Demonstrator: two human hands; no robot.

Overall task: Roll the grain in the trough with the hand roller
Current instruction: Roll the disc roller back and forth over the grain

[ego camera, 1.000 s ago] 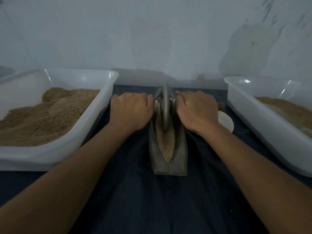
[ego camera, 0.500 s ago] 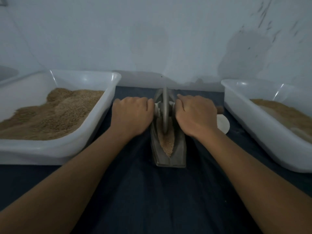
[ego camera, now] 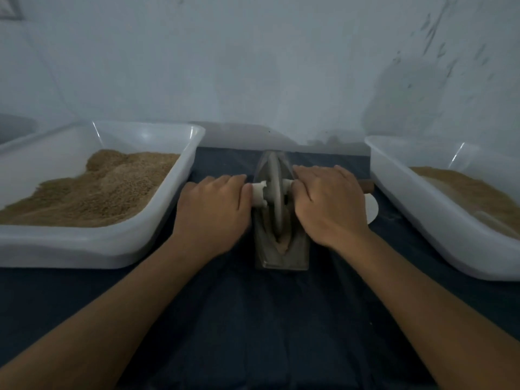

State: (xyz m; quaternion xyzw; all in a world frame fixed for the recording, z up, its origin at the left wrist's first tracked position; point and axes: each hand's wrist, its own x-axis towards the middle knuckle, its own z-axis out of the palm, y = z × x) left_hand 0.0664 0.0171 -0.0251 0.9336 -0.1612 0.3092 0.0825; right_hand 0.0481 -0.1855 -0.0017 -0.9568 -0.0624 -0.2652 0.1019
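So I've got both hands on the hand roller (ego camera: 273, 192), one each side of the wheel. My left hand (ego camera: 213, 212) is curled over the axle on its side, grip wrapped round it, with the white collar of the axle poking out just past my knuckles. My right hand (ego camera: 329, 204) has the same grip on the other side, fingers curled over the handle, whose brown wooden end (ego camera: 365, 185) sticks out past my hand toward the right tub.

The wheel stands upright in the trough (ego camera: 281, 249), a narrow grey boat-shaped thing sitting on the dark cloth over the desk (ego camera: 253, 319), right between my wrists. The grain (ego camera: 282, 243) shows as a little tan heap in the near end of the trough, just in front of the wheel's rim.

The left white tub (ego camera: 157, 220) is piled with tan grain, and the right white tub (ego camera: 422, 209) holds a flatter layer. A small white disc (ego camera: 372, 209) lies just beside the right tub.
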